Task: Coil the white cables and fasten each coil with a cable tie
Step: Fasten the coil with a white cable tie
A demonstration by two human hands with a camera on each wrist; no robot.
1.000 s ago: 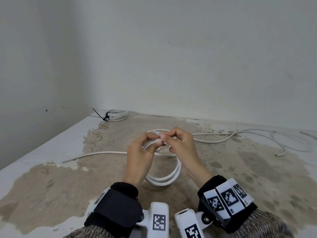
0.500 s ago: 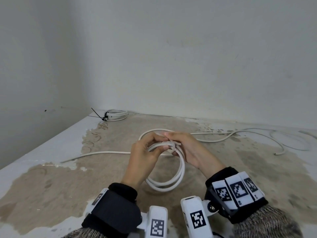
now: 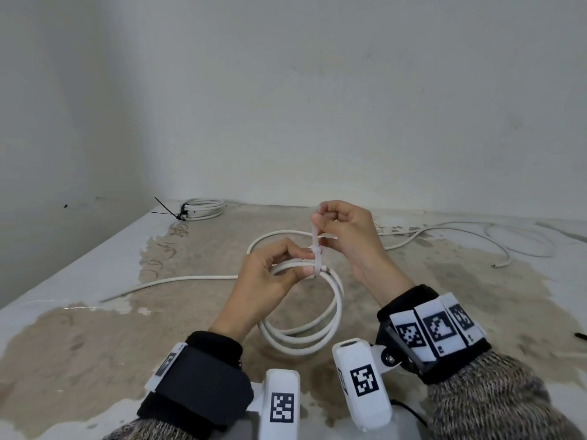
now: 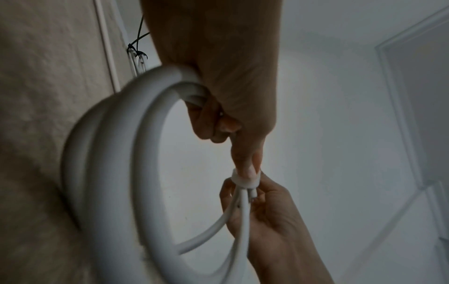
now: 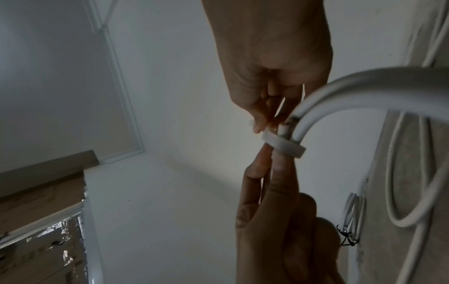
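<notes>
The left hand (image 3: 265, 274) pinches one white coil (image 3: 305, 328) at its top, where one white tie (image 3: 317, 255) wraps it; the right hand (image 3: 346, 236) pinches the tie's tail. At 11 o'clock on the table (image 3: 79, 281) lies a second coil (image 3: 203, 208), black-tied; one loose cable (image 3: 476, 236) trails at 2 o'clock.

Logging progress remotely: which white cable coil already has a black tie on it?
The small coil at the far-left corner, bound by black ties. The held coil is getting a white tie.

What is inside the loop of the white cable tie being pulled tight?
The cable tie wraps the strands of the white coil and a cut cable end. The left hand hides the strand count.
</notes>
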